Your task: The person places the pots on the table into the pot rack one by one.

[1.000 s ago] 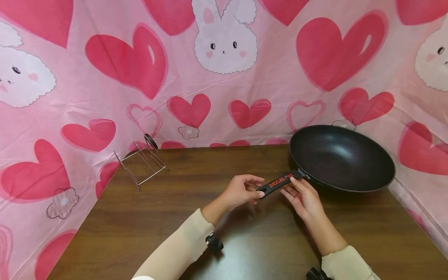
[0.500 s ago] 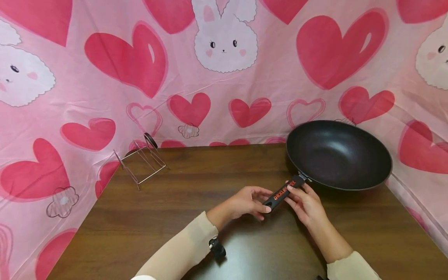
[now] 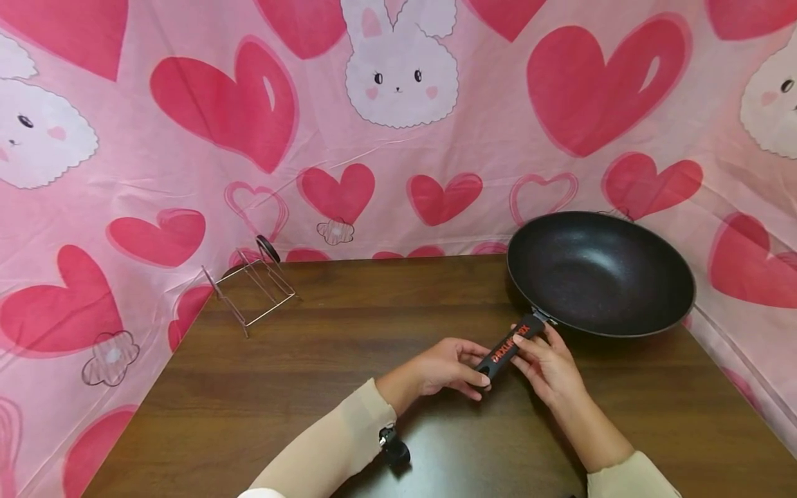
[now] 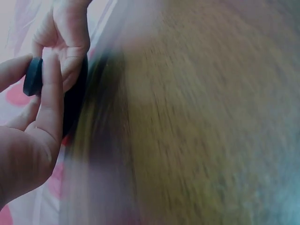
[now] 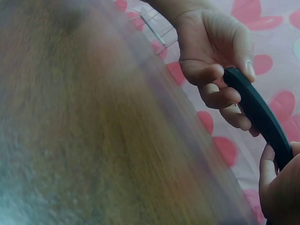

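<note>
A deep black wok [image 3: 598,277] stands at the back right of the table in the head view, its inside facing up and toward me. Its black handle [image 3: 506,351], with red lettering, points down and left. At the handle's free end my left hand [image 3: 447,368] pinches it between thumb and fingers. Nearer the bowl, my right hand [image 3: 551,365] holds the handle with the thumb on top and fingers underneath. In the right wrist view the handle [image 5: 255,105] spans between both hands. Only the handle's tip [image 4: 33,77] shows at the left fingers in the left wrist view.
A metal wire rack [image 3: 252,294] with a dark round part stands at the back left of the wooden table [image 3: 349,297]. Behind the table hangs a pink cloth [image 3: 249,207] with hearts and rabbits, close to the wok's far rim.
Both hands have drawn the handle's free end toward me and slightly right, so the handle points more steeply down. The wok has turned with it and shifted slightly left and back.
</note>
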A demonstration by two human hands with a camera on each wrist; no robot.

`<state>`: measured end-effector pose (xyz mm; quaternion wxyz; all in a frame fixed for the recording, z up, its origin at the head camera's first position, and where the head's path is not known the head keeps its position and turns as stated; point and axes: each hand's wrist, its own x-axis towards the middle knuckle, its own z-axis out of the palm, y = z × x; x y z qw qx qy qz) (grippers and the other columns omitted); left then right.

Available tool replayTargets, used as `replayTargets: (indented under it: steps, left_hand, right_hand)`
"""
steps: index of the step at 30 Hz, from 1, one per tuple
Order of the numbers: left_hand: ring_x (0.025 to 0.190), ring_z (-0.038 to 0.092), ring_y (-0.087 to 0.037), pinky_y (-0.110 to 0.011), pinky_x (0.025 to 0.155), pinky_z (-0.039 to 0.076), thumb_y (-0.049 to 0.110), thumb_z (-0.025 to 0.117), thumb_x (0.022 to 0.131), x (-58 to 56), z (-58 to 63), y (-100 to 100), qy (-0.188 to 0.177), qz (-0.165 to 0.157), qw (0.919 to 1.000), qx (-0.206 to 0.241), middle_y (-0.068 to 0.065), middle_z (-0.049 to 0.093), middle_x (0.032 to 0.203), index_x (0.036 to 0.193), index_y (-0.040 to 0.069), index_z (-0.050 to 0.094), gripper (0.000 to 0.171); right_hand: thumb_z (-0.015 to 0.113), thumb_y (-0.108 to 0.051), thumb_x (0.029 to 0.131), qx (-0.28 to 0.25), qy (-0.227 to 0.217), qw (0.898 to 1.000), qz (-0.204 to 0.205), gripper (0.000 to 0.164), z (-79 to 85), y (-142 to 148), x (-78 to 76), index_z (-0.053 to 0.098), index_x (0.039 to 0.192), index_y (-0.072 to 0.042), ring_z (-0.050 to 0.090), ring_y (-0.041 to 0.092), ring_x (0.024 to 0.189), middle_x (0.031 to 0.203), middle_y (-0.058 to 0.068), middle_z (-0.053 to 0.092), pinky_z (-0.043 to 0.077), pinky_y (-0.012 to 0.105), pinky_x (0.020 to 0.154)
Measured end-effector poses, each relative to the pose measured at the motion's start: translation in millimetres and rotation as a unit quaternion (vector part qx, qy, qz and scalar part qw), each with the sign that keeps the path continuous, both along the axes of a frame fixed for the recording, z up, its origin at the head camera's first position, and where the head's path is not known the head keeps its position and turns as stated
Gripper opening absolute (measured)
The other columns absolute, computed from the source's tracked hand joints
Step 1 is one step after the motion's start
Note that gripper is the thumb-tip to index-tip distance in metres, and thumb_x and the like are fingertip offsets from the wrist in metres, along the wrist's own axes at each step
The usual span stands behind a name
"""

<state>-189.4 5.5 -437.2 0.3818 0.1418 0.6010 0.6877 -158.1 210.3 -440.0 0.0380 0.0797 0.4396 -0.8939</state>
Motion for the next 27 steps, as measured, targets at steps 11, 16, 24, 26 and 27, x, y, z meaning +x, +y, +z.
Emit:
replayTargets:
  steps: [11, 16, 24, 26, 27]
  left_hand:
    - [0.07, 0.067, -0.019, -0.029, 0.06, 0.058, -0.021, 0.06, 0.083, 1.4, -10.0, 9, -0.018, -0.045, 0.9988, -0.006, -0.007, 0.064, 0.088, 0.124, -0.008, 0.057, 0.043]
    - [0.071, 0.066, -0.018, -0.025, 0.056, 0.056, -0.022, 0.059, 0.083, 6.8, -12.2, 9, -0.022, -0.058, 0.9981, 0.009, -0.007, 0.061, 0.087, 0.122, -0.005, 0.055, 0.042]
    - [0.073, 0.067, -0.018, -0.026, 0.057, 0.056, -0.023, 0.056, 0.085, 13.9, -19.5, 6, -0.032, -0.08, 0.9958, 0.031, -0.007, 0.06, 0.09, 0.118, -0.002, 0.052, 0.039]
    - [0.074, 0.067, -0.018, -0.025, 0.058, 0.056, -0.023, 0.055, 0.085, 14.8, -20.7, 4, -0.031, -0.083, 0.9955, 0.035, -0.007, 0.06, 0.09, 0.117, -0.002, 0.051, 0.038]
    - [0.074, 0.067, -0.018, -0.025, 0.058, 0.056, -0.022, 0.055, 0.086, 15.3, -21.3, 3, -0.029, -0.085, 0.9952, 0.039, -0.007, 0.06, 0.091, 0.117, -0.002, 0.051, 0.038]
  right_hand:
    - [0.051, 0.011, 0.094, 0.046, 0.014, 0.999, 0.008, 0.05, -6.5, 5, 6.2, 0.033, 0.133, -0.014, 0.066, 0.011, 0.089, 0.103, -0.002, 0.067, 0.056, 0.028, 0.076]
    - [0.052, 0.012, 0.093, 0.047, 0.031, 0.998, 0.017, 0.05, -9.6, 7, 8.8, 0.033, 0.132, -0.014, 0.065, 0.012, 0.092, 0.105, 0.001, 0.066, 0.056, 0.029, 0.077]
    - [0.053, 0.014, 0.091, 0.062, 0.059, 0.996, 0.018, 0.048, -14.8, 6, 16.0, 0.031, 0.126, -0.011, 0.066, 0.013, 0.091, 0.104, 0.002, 0.066, 0.057, 0.03, 0.073]
    - [0.053, 0.015, 0.091, 0.066, 0.073, 0.995, 0.015, 0.048, -15.5, 5, 17.4, 0.031, 0.126, -0.01, 0.065, 0.013, 0.092, 0.105, 0.003, 0.066, 0.057, 0.03, 0.073]
    - [0.053, 0.016, 0.091, 0.068, 0.08, 0.994, 0.011, 0.048, -15.4, 5, 18.0, 0.031, 0.126, -0.01, 0.065, 0.013, 0.093, 0.105, 0.003, 0.065, 0.057, 0.03, 0.072]
